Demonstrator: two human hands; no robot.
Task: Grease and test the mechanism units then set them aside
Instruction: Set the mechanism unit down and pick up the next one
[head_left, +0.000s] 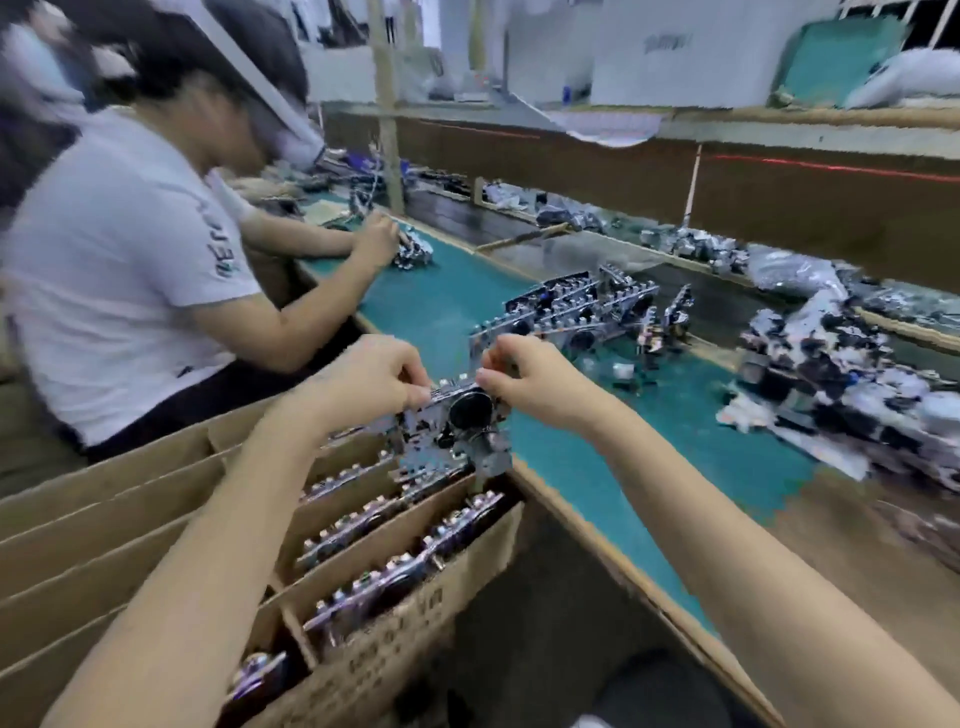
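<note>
Both arms reach forward as the left hand (371, 376) and right hand (524, 374) pinch the top corners of a metal mechanism unit (457, 428), held upright above a divided cardboard box (395, 613) beside the green counter (597, 467).

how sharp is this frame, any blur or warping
Head view: soft throughout; the pile of parts at right is smeared, the green belt has jagged edges, wide-angle warping bends straight lines, and the held mechanism unit is barely legible.

Detail on mechanism unit (457, 426) was motion-blurred; parts pile (831, 384) at right unreadable; carton (405, 629) ran off bottom-left edge.
</note>
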